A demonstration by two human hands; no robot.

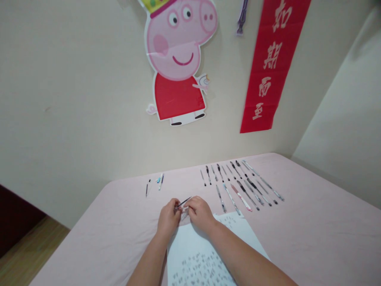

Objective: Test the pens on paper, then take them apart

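The pink cloth-covered surface [297, 222] carries a white paper sheet with scribbled ink marks [193, 254] near the person. Beyond the sheet's far right corner lie rows of ballpoint pens [242, 184], side by side; beyond its far left corner, well apart, lie a few loose pen parts [154, 183]. Over the sheet's far edge the left hand [168, 217] and right hand [200, 212] meet, fingers pinched narrow on a thin dark pen refill [183, 201]. Its long axis slants away to the right, and both hands touch it.
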